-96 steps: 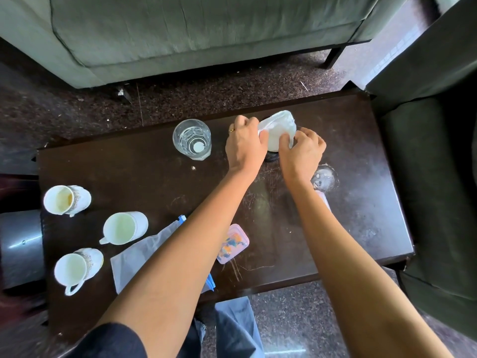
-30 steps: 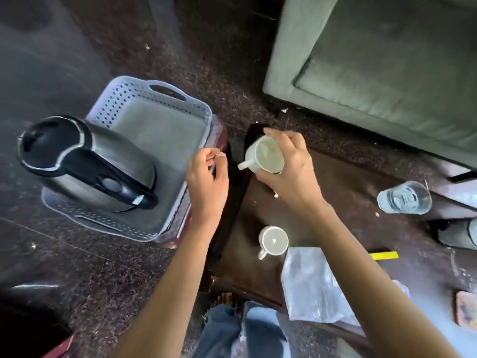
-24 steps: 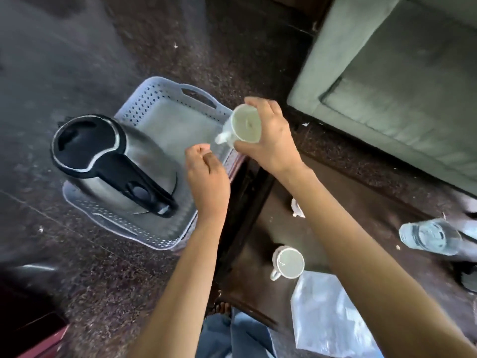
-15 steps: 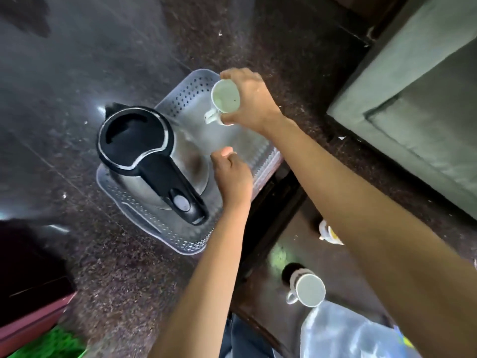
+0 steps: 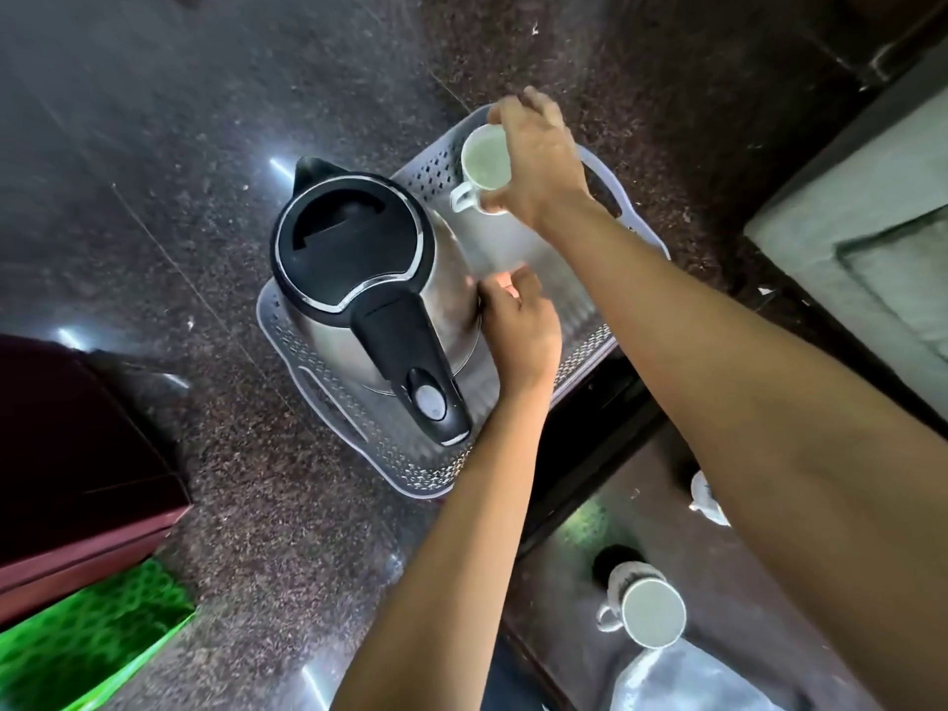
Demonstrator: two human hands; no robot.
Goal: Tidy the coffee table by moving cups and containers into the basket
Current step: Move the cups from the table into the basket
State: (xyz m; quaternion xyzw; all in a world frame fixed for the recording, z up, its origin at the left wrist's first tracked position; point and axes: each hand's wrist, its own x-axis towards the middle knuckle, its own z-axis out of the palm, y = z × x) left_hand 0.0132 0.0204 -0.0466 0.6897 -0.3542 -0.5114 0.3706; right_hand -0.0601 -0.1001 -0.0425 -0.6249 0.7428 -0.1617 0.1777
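My right hand grips a white cup by its rim and side, holding it upright over the far corner of the grey perforated basket. A steel kettle with a black lid and handle stands in the basket's left half. My left hand hovers inside the basket beside the kettle, fingers loosely curled, holding nothing. On the dark coffee table at the lower right stand a second white cup and a third cup, partly hidden by my right arm.
A clear plastic bag lies on the table near the front cup. The basket sits beside the table's left end above a dark speckled floor. A maroon box and a green mat are at the left; a grey-green sofa at the right.
My right hand lifted a cup off the table and carried it left over the basket, reaching its far corner. My left hand moved from the basket's edge to beside the kettle.
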